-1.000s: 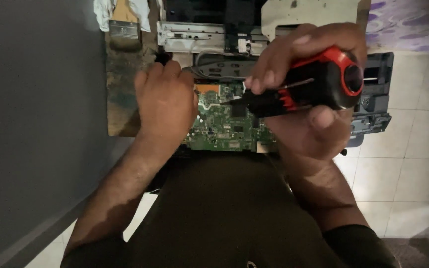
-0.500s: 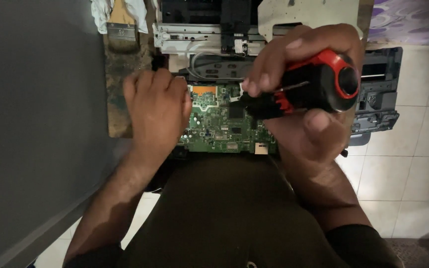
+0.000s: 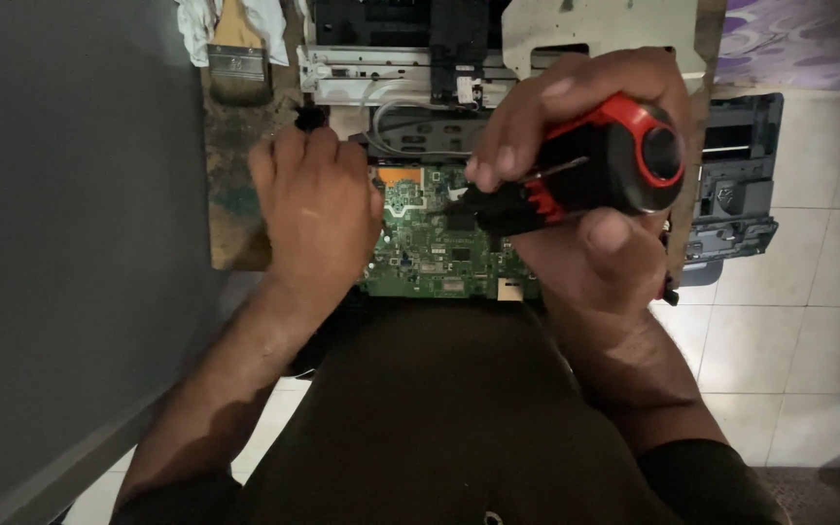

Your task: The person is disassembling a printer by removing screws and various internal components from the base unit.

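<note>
Little had shifted in the half second before: the left hand point(image 3: 318, 209) had settled lower on the green circuit board point(image 3: 439, 248), while the right hand point(image 3: 590, 190) kept its hold on the red-and-black screwdriver point(image 3: 590, 175). That board lay in the opened shell of a dismantled machine point(image 3: 410, 73), just above the person's lap, with a white cable looped in the grey tray behind it. The left hand rested palm down, fingers loosely bent, covering the board's left edge; whether it gripped anything could not be told. The right hand was wrapped tightly round the screwdriver's thick handle, thumb beneath, its tip lowered to the board's upper middle. A paintbrush point(image 3: 235, 58) lay on the worn wooden board point(image 3: 235, 185) at left, and a dark plastic housing point(image 3: 736, 185) sat on the tiled floor at right.
</note>
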